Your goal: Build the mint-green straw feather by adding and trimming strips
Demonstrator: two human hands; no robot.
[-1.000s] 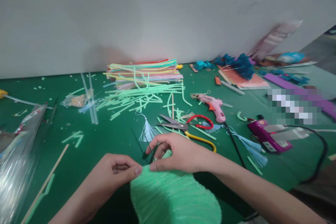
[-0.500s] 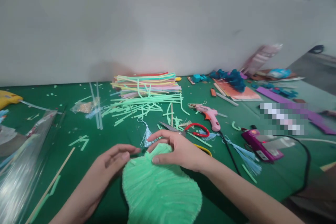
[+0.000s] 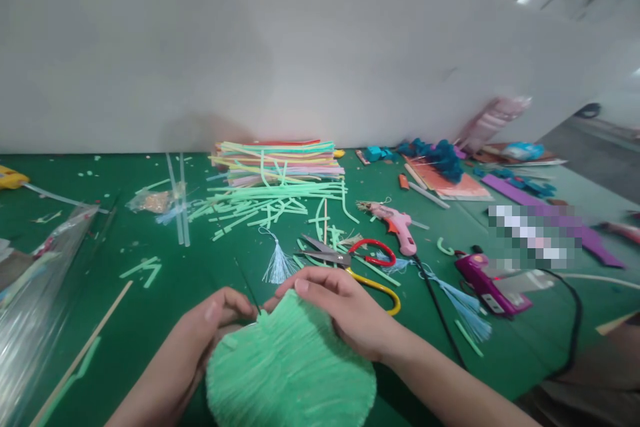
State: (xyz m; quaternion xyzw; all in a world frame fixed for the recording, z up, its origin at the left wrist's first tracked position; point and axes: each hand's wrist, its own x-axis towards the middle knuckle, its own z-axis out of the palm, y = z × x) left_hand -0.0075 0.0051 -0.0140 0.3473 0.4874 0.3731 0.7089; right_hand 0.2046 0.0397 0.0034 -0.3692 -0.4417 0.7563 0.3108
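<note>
A mint-green fuzzy panel [image 3: 295, 367], seemingly made of pipe cleaners laid side by side, is held low in front of me, its lower part cut off by the frame. My right hand [image 3: 345, 307] grips its upper right edge, thumb on the rim and other fingers partly behind. At its upper left edge, my left hand [image 3: 215, 323] has its fingers curled, some hidden behind the panel. A thin dark wire [image 3: 247, 287] rises near the left fingertips. Just beyond lie a light blue tassel [image 3: 278, 263] and scissors [image 3: 335, 255] with one red and one yellow handle.
Bundled pipe cleaners [image 3: 280, 163] and loose green ones [image 3: 255, 207] lie toward the wall. To the right are a pink glue gun [image 3: 397, 223], a magenta device [image 3: 487, 283] and a black cord [image 3: 440, 313]. A wooden stick [image 3: 85, 347] and clear plastic bag [image 3: 45, 320] lie left.
The panel has turned and moved slightly left, its top tilting. My right thumb has shifted from the panel's front to its upper rim. My left fingers have curled in at the edge.
</note>
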